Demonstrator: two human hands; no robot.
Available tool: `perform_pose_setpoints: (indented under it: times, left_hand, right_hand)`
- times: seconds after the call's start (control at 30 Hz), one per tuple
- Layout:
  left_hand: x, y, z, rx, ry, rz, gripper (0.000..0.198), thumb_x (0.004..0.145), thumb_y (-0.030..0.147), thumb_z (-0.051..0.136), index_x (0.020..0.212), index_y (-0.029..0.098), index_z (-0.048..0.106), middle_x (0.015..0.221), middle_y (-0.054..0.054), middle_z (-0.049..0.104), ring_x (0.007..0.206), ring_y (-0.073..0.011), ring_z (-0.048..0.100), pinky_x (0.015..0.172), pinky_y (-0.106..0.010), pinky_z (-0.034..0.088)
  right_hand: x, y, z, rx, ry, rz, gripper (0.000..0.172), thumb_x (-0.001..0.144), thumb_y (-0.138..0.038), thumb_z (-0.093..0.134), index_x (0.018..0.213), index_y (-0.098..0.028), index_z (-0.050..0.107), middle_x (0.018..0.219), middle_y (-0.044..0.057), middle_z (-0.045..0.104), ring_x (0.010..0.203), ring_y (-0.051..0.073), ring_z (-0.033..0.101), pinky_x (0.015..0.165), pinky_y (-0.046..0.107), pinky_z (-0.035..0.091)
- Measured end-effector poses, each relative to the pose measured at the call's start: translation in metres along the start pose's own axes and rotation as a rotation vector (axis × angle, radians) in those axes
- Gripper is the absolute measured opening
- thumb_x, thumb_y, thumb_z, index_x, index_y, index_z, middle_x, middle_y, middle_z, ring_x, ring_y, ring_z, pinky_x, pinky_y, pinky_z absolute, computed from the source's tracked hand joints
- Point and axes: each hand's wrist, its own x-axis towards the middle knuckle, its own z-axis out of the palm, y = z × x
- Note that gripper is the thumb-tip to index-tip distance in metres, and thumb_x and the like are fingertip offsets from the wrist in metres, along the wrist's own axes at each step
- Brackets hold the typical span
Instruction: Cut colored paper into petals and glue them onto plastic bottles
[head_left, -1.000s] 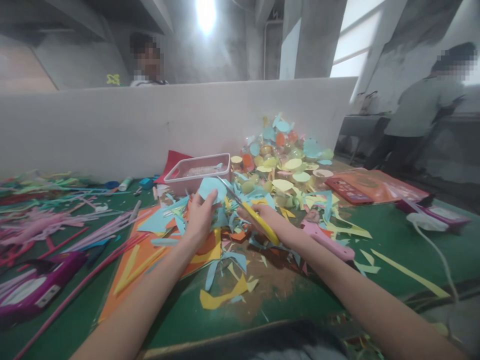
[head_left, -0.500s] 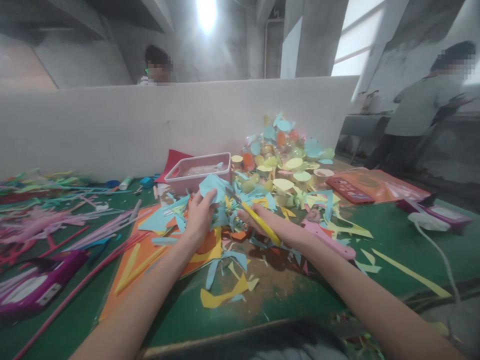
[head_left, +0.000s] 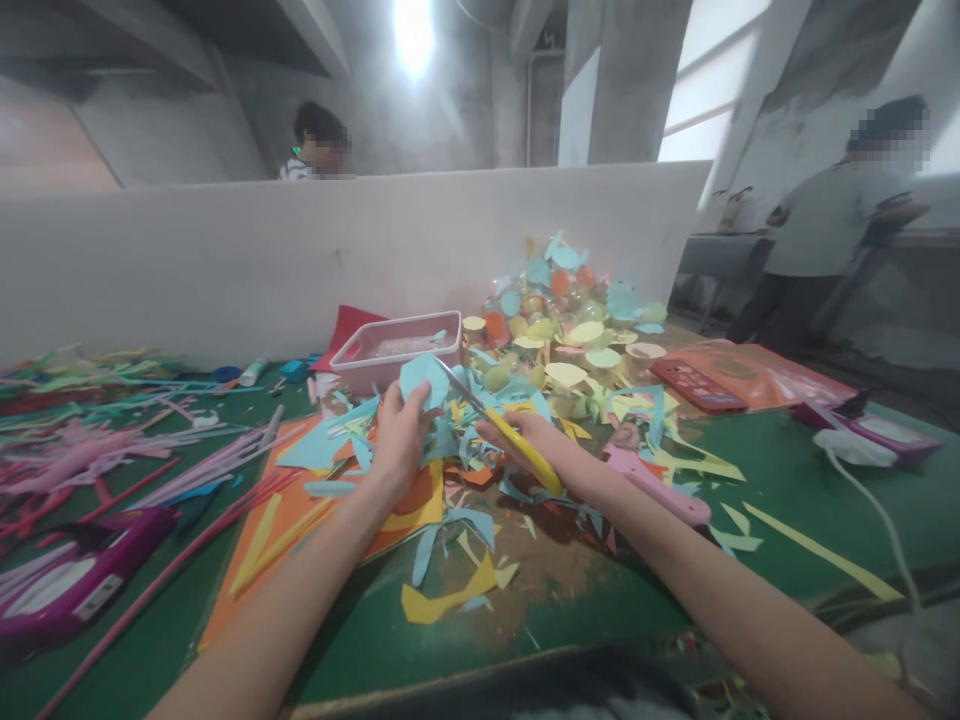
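Note:
A light blue piece of paper [head_left: 417, 376] is pinched in my left hand [head_left: 403, 430], its edge rounded at the top. My right hand [head_left: 525, 437] is closed round the yellow handles of a pair of scissors [head_left: 517, 445]. The blades point up and left and reach the right edge of the blue paper. Beneath both hands lie many blue, yellow and orange paper scraps [head_left: 457, 530]. Orange paper sheets [head_left: 251, 570] lie under my left forearm. Beside my right forearm is a pink glue gun-like tool [head_left: 660, 485], partly covered by the arm.
A pink plastic basket [head_left: 397, 354] stands behind my left hand. Clear cups with coloured paper discs [head_left: 570, 330] are heaped behind the scraps. A red phone-like case [head_left: 697, 385] lies right, pipe cleaners [head_left: 90, 460] left. A white partition [head_left: 225, 260] backs the table; two people are beyond.
The scissor blades have shifted slightly up along the blue paper's right side, and less paper shows there. The view has tipped a little; both hands stay in nearly the same place.

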Motion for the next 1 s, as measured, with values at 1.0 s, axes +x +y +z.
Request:
perform_pose_setpoints:
  times: [1.0]
  left_hand:
    - [-0.006, 0.004, 0.000, 0.082, -0.023, 0.028, 0.037, 0.068, 0.046, 0.079, 0.096, 0.023, 0.072, 0.094, -0.001, 0.071, 0.075, -0.0145, 0.060, 0.068, -0.024, 0.050]
  right_hand:
    - [0.000, 0.006, 0.004, 0.043, -0.005, -0.103, 0.054, 0.077, -0.074, 0.061, 0.077, -0.022, 0.045, 0.057, -0.008, 0.047, 0.052, 0.010, 0.040, 0.051, 0.025, 0.031]
